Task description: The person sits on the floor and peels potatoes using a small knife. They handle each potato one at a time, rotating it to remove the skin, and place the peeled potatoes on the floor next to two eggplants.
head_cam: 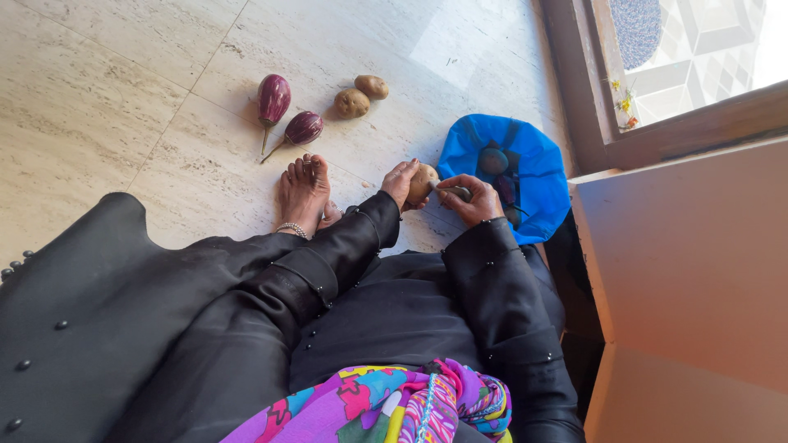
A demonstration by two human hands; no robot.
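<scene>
I sit on a marble floor in black clothes. My left hand (pixel 400 182) grips a brown potato (pixel 424 181) just above the floor. My right hand (pixel 474 199) is closed around a small peeler or knife (pixel 453 192) whose tip rests against the potato. Both hands hover beside a blue bag (pixel 538 168) that lies open on the floor with dark vegetables inside. My bare foot (pixel 303 193) with an anklet rests left of my hands.
Two purple eggplants (pixel 273 99) (pixel 303 128) and two loose potatoes (pixel 352 102) (pixel 372 85) lie on the floor beyond my foot. A wooden window frame (pixel 591 107) and a tan ledge (pixel 698 262) stand on the right. A colourful scarf (pixel 394 406) hangs at my chest.
</scene>
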